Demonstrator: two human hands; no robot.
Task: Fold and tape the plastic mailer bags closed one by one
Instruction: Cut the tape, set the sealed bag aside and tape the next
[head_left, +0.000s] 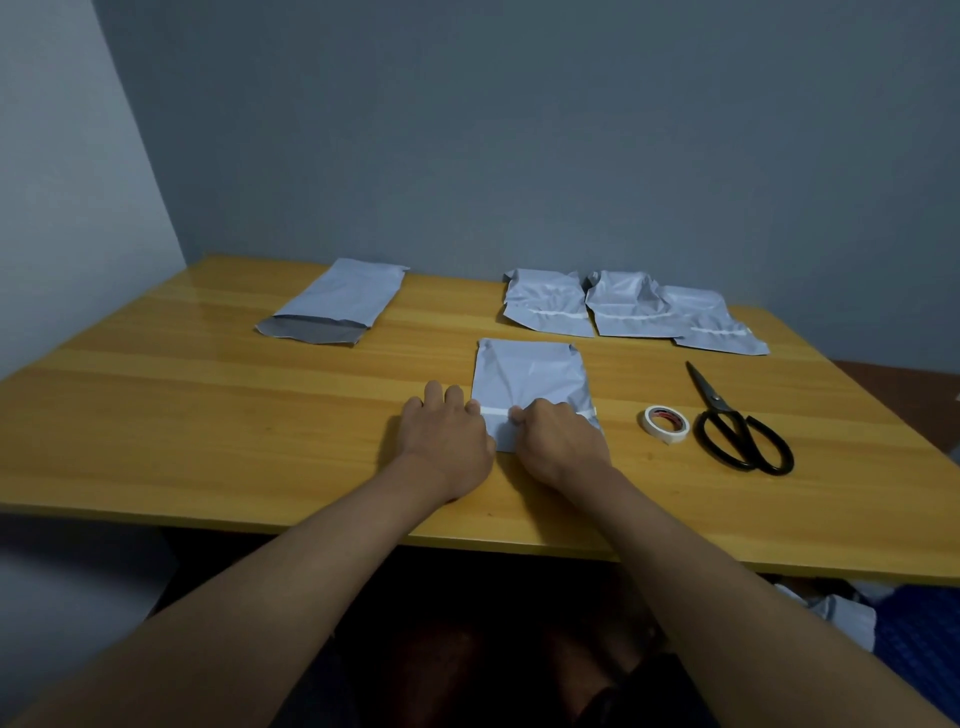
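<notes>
Mailer (530, 376) lies folded mid-table (208, 415), a white tape strip (496, 413) across its near fold. At 12 o'clock from it sit three taped bags (628, 312); at 10 o'clock, an unsealed bag (337, 301). Scissors (737, 426) and a tape roll (666, 424) lie at 3 o'clock. Left hand (447, 441) presses flat at the mailer's left edge; right hand (563, 439), fingers curled, presses the strip.
</notes>
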